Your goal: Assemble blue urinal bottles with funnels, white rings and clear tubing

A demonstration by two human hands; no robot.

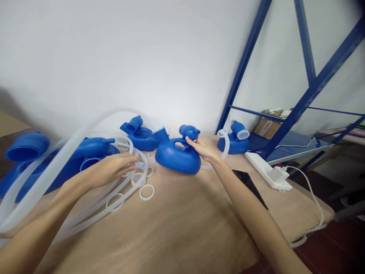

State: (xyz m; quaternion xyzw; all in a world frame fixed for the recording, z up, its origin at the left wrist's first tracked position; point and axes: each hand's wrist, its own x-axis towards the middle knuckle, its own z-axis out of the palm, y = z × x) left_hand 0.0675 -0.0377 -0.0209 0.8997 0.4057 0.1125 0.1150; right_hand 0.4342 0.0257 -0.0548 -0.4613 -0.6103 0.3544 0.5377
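My right hand [199, 148] is closed round the neck of a blue plastic urinal bottle [178, 158], in the middle of the table by the wall. The bottle tilts a little, its spout piece [189, 131] pointing up and right. Farther left, my left hand [121, 167] is closed on a loop of translucent white tubing [145, 163]. Its fingertips are partly hidden among the coils. White sealing rings [147, 192] lie on the table near that hand. Just behind stands another blue urinal bottle [144, 140] with a spout piece on top.
More blue bottles and spout pieces [28, 146] crowd the left side, with long tubing arching over them. At the right stand a bottle with tubing [234, 142], a dark flat phone-like slab [249, 186] and a white power strip [268, 171]. A blue metal rack [245, 57] rises behind.
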